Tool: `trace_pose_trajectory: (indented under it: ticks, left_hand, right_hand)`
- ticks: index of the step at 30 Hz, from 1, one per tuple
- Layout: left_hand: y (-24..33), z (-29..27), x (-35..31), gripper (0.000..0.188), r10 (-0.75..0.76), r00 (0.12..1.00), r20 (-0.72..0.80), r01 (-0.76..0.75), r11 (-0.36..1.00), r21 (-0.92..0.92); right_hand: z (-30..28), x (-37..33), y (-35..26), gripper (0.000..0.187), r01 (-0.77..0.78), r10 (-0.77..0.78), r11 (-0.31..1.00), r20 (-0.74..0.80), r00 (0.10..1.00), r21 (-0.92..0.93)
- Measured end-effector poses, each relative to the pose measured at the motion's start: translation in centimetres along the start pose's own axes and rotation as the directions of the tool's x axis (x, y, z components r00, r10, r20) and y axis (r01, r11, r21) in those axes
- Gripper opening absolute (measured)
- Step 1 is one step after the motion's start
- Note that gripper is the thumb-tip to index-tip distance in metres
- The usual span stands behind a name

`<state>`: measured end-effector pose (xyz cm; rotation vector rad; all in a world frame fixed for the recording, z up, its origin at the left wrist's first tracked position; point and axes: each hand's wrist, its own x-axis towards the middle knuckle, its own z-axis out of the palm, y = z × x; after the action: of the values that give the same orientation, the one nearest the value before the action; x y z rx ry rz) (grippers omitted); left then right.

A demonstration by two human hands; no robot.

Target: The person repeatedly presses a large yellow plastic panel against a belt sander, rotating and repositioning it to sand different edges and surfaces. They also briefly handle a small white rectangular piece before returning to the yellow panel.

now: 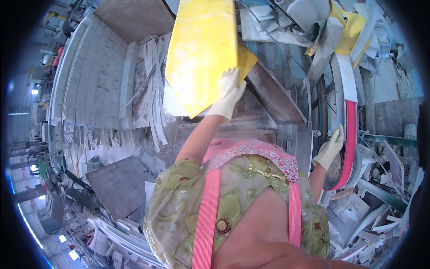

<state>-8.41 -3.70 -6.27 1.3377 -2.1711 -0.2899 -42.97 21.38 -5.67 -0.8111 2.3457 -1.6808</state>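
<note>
My left hand (227,94), in a cream rubber glove, lies against the lower right edge of a large yellow sheet (201,49). Its fingers are stretched out over the sheet and the thumb stands apart. A darker yellow flap (247,60) shows past the sheet's right edge. Off to the right, my right hand (330,148) wears a matching glove, its fingers extended upward beside a red belt (350,139) that curves around a wheel-like round part. Nothing shows in that hand. Above the red stretch, a white flat strip (345,78) lies along the same line.
Stacked pale grey strips (92,67) stand at the left, with long thin offcuts (155,89) beside them. A brown board (275,94) leans right of the yellow sheet. Another board (120,186) lies lower left. White scraps (354,210) pile up at the right.
</note>
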Motion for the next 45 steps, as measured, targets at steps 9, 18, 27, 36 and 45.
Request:
trace_pose_trajectory:
  ticks: [9, 18, 27, 36, 45]
  left_hand:
    - [-0.1, 3.1, 2.6, 0.069, -0.182, 0.983, 0.031, 0.153, 0.899, 0.411]
    - [-1.8, 2.9, 5.0, 0.058, -0.192, 0.955, 0.224, 0.038, 0.834, 0.551]
    - [-0.2, 2.8, 6.2, 0.034, -0.291, 0.903, 0.315, -0.012, 0.718, 0.696]
    - [-0.3, 2.5, 7.4, 0.033, -0.316, 0.883, 0.346, 0.027, 0.772, 0.635]
    - [-1.8, 2.2, 8.3, 0.042, -0.307, 0.834, 0.458, -0.061, 0.774, 0.630]
  right_hand:
    - [-5.2, 7.5, 2.5, 0.044, 0.023, -0.023, 0.995, 0.001, 1.000, -0.097]
    - [-3.9, 10.3, 6.3, 0.036, 0.117, -0.117, 0.963, 0.016, 0.993, -0.243]
    - [-3.9, 10.4, 9.1, 0.039, 0.323, -0.326, 0.801, 0.086, 0.941, -0.504]
    - [-3.7, 10.1, 10.3, 0.045, 0.387, -0.417, 0.691, 0.101, 0.903, -0.610]
    - [-3.1, 9.7, 8.6, 0.062, 0.246, -0.335, 0.770, -0.045, 0.941, -0.589]
